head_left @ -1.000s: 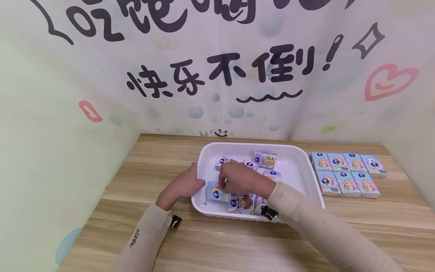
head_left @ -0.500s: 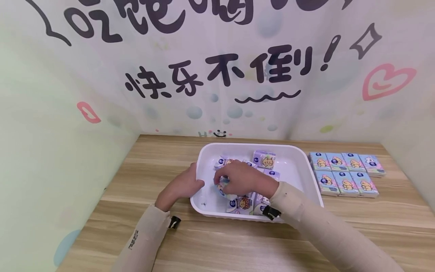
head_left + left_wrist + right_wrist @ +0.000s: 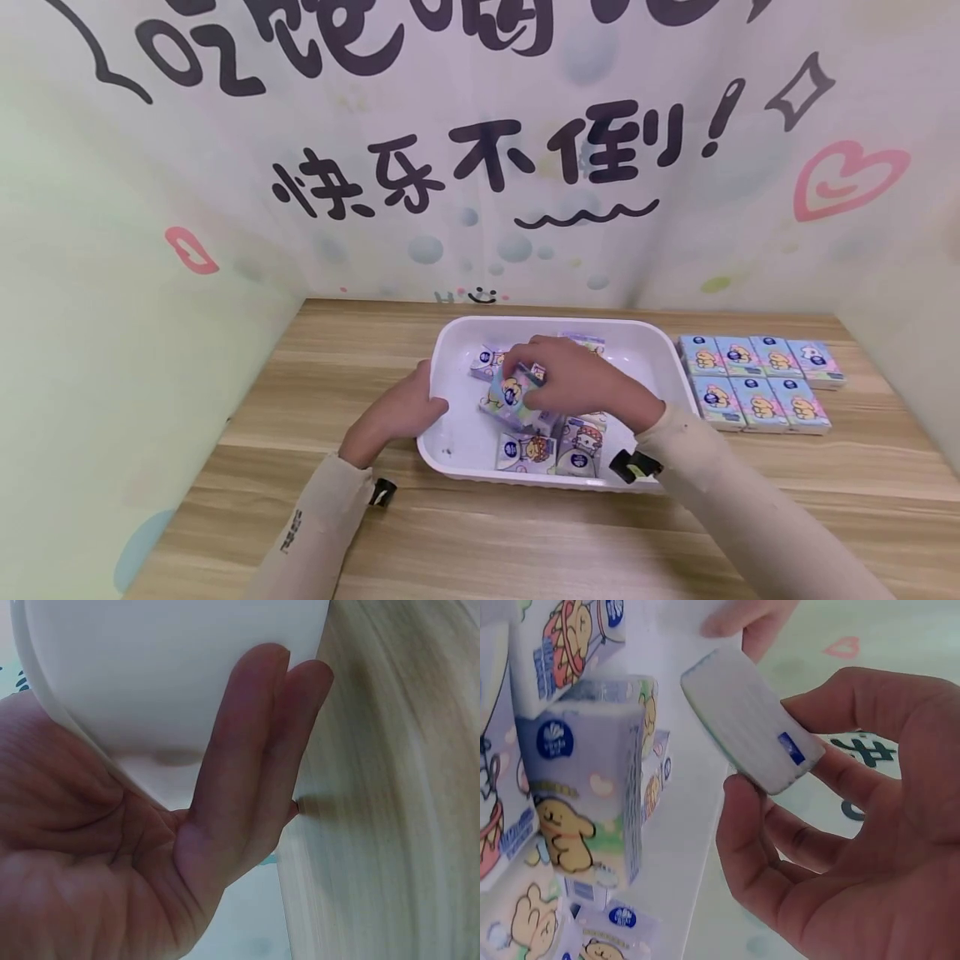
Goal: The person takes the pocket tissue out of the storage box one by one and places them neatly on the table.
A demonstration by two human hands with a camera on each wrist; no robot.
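Observation:
My right hand (image 3: pixel 577 377) pinches a small blue tissue pack (image 3: pixel 501 403) between thumb and fingers, tilted above the other packs in the white tray (image 3: pixel 555 320). In the right wrist view the held tissue pack (image 3: pixel 742 720) turns its pale narrow side to the camera. Several purple tissue packs lie loosely under it, among them one with a bear (image 3: pixel 574 795); the hand and held pack partly cover them. My left hand (image 3: pixel 399 415) grips the tray's left wall, thumb at the rim. Its fingers (image 3: pixel 244 742) lie along the outer wall in the left wrist view.
To the right of the tray, several blue tissue packs (image 3: pixel 761 407) lie side by side in two rows on the wooden table (image 3: pixel 480 542). A printed cloth (image 3: pixel 390 250) hangs behind the table's back edge. A pale wall stands at the left.
My right hand has lifted the blue tissue pack from the tray's left part, tilted it and moved it rightward. My left hand still grips the tray.

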